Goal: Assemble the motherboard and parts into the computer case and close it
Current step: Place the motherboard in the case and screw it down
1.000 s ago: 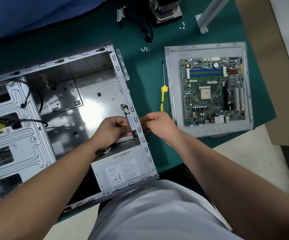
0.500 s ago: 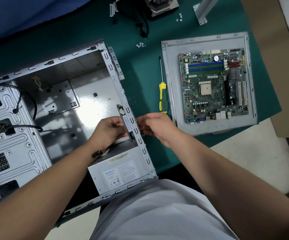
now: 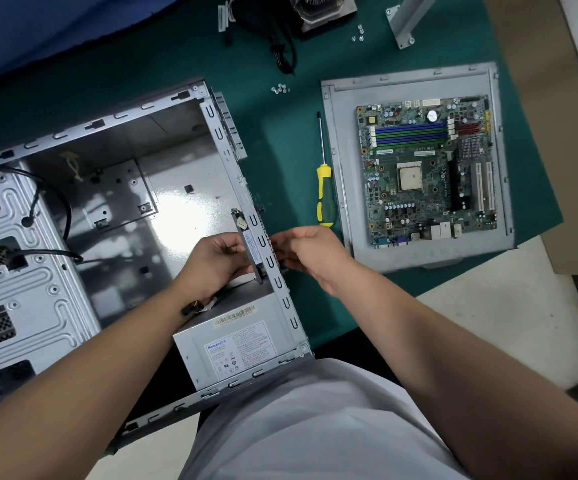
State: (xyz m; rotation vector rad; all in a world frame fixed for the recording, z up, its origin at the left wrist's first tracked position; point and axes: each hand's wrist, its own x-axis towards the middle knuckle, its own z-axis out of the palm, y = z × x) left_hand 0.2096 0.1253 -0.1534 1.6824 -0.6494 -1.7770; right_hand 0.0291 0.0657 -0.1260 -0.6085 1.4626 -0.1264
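Your left hand (image 3: 216, 261) is inside the open grey steel computer case (image 3: 114, 216), fingers curled around a thin dark upright card with a white label (image 3: 251, 247), pressing it against the inner face of the case's rear wall. Your right hand (image 3: 310, 252) is just outside that same wall, fingertips pinched in narrow against the metal; whether they're holding something small there, you can't tell from here. One silver boxed power supply with a printed label (image 3: 242, 348) sits in the case's near corner, right under your hands. Over to the right, one green motherboard (image 3: 429, 168) lies flat on one grey metal side panel (image 3: 343, 161), well apart from the case. Between case and panel lies one screwdriver with a yellow-and-green handle (image 3: 325, 194) on the green mat (image 3: 280, 140). Two little clusters of silver screws: one (image 3: 280, 89) above the screwdriver tip, one (image 3: 358, 33) by the finned heatsink (image 3: 322, 8) at the top edge.
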